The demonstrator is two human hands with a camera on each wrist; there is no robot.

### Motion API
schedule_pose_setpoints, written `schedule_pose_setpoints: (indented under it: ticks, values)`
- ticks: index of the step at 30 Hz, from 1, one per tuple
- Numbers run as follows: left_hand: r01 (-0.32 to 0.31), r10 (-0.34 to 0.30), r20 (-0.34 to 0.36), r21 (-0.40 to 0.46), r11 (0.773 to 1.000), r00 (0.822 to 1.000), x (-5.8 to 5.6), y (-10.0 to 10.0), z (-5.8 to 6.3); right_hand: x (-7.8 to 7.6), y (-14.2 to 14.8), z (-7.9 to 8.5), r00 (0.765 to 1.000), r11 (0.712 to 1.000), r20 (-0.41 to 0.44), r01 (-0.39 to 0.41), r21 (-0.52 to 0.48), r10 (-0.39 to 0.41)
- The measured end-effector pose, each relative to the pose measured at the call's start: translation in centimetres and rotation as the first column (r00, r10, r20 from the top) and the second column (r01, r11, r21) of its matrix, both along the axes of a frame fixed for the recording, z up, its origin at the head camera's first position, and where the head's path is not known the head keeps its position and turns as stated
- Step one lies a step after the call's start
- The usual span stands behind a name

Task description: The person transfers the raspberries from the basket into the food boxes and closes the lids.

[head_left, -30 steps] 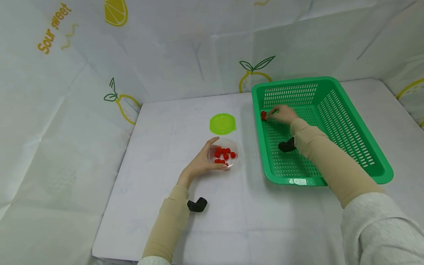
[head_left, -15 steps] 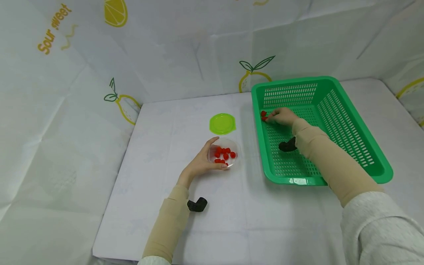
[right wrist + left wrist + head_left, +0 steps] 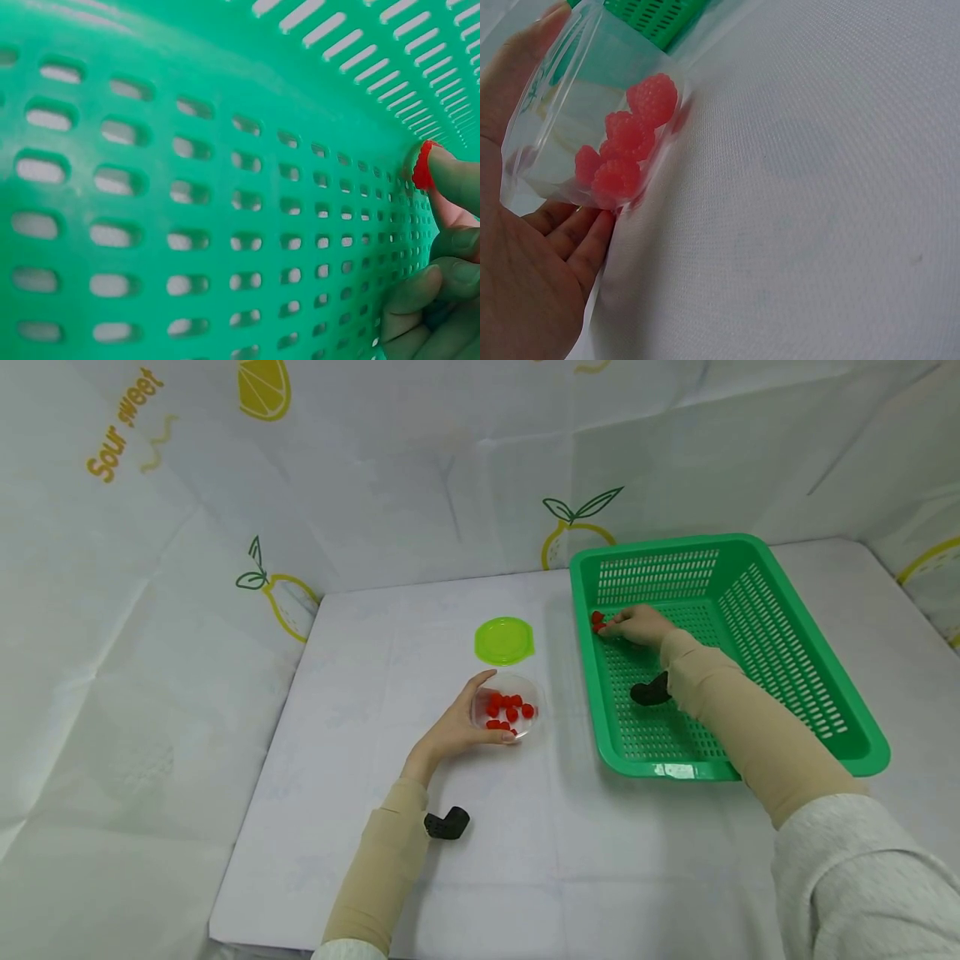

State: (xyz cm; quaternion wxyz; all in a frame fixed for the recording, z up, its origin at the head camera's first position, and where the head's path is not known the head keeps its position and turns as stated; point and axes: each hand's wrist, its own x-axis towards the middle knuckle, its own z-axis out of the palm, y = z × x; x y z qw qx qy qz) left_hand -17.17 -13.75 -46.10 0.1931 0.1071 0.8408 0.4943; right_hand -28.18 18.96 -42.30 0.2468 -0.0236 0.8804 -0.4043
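My left hand [image 3: 453, 727] wraps round a clear plastic tub [image 3: 600, 56] on the table, thumb on one side and fingers on the other. Several red raspberries [image 3: 619, 178] lie at the bottom of the tub. Inside the green basket [image 3: 588, 677], by its left wall, my right hand [image 3: 641, 624] pinches a raspberry [image 3: 422, 166] between thumb and fingertip. The thumb partly hides that berry in the right wrist view. Another raspberry [image 3: 597, 617] sits just beyond it in the basket.
A bright green lid [image 3: 504, 641] lies flat on the white-covered table behind the tub. The basket's raised rim surrounds the right hand. Black wrist cameras [image 3: 447, 823] stick out from the forearms. A cloth-draped wall with lemon prints [image 3: 579, 531] rises behind the table.
The right hand has shifted slightly toward me, its fingers coming to rest on the nearer raspberry. Both basket berries show more clearly. The left hand and tub have stayed still.
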Motion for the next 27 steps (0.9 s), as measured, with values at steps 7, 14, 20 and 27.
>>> schedule_pose_setpoints:
  ticks: [7, 14, 20, 27]
  values:
    - [0.006, -0.006, -0.004, -0.004, 1.000, 1.000, 0.0, 0.0, 0.0, -0.3, 0.3, 0.0, 1.000, 1.000, 0.000, -0.007, 0.004, 0.007]
    - [0.007, -0.007, -0.013, -0.011, 1.000, 1.000, 0.0, 0.0, 0.0, -0.4, 0.3, 0.7, 1.000, 1.000, -0.019, -0.002, -0.005, 0.002]
    - [0.019, -0.019, 0.004, -0.012, 1.000, 1.000, 0.1, 0.1, 0.4, -0.2, 0.3, 1.8, 0.999, 0.999, -0.041, -0.010, -0.033, 0.009]
    - [0.025, -0.024, 0.017, -0.018, 1.000, 1.000, -0.1, 0.0, 0.1, -0.3, 0.5, 3.1, 0.998, 0.997, -0.066, -0.009, -0.078, 0.003]
